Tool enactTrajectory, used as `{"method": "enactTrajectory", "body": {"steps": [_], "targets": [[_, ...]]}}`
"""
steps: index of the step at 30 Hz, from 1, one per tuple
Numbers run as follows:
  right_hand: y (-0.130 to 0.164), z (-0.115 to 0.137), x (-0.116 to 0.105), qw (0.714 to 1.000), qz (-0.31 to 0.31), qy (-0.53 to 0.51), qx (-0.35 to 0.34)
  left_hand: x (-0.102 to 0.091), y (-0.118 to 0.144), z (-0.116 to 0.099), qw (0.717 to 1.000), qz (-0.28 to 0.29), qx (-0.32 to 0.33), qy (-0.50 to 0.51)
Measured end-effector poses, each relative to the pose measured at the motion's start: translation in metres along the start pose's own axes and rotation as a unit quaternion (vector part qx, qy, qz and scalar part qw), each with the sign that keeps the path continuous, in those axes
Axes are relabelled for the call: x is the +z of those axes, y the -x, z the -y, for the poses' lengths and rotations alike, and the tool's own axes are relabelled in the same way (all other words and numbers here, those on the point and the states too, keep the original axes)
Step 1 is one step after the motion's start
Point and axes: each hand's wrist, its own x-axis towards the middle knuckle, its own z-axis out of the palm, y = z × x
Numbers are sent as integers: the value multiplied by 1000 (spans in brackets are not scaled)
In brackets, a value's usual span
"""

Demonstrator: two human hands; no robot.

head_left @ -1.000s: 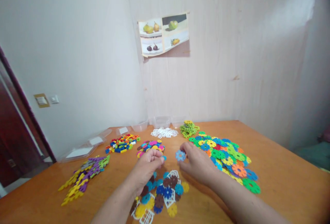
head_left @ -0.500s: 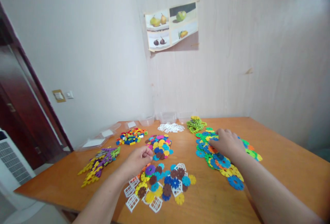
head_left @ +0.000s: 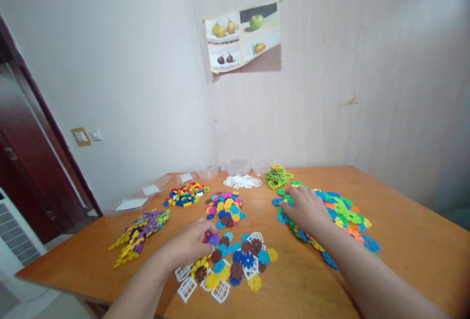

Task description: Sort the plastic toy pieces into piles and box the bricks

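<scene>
The left hand (head_left: 189, 244) is down on the wooden table (head_left: 404, 240), fingers curled in loosely, fingertips touching a purple flower disc (head_left: 213, 239) at the near cluster's upper left edge. Whether it has that disc pinched or is just resting on it, I cannot tell from here. That near cluster (head_left: 235, 262) is a flat spread of joined flower discs, blue, brown, yellow and teal, with white lattice pieces (head_left: 187, 288) poking out along its front and one near its top.

Over on the other side, the right hand (head_left: 306, 209) lies palm down, fingers spread and fairly flat, on the left end of the big pile of flower discs (head_left: 341, 213), green, blue, orange and yellow. The fingertips rest on the discs at the far left of that pile; nothing looks gripped, though the palm hides what is under it.

Between the two hands, a little farther back, sits a smaller mound of mixed discs (head_left: 224, 207), pink, yellow and blue. Behind it there is a scatter of small white pieces (head_left: 242, 181), and to the right of that a heap of green pieces (head_left: 277, 176). To the left, a pile of little bricks (head_left: 185, 194) in red, blue and yellow, and nearer the table's left edge a long strip of purple and yellow pieces (head_left: 137, 231). Clear plastic tubs (head_left: 237, 166) stand against the wall, with clear lids (head_left: 141, 196) lying along the left. A fruit picture (head_left: 243, 35) hangs on the wall above.
</scene>
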Motion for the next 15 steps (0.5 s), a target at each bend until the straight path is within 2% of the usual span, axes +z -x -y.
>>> {"method": "enactTrajectory", "body": {"steps": [9,12,15], "targets": [[1,-1,9,998,47,24,-36,4,-9,12,999,-2,-2,41],[1,2,9,999,32,6,-34,3,-13,12,998,-49,-1,42],[5,12,10,997,14,-29,-67,5,-19,6,992,-113,13,54]]}}
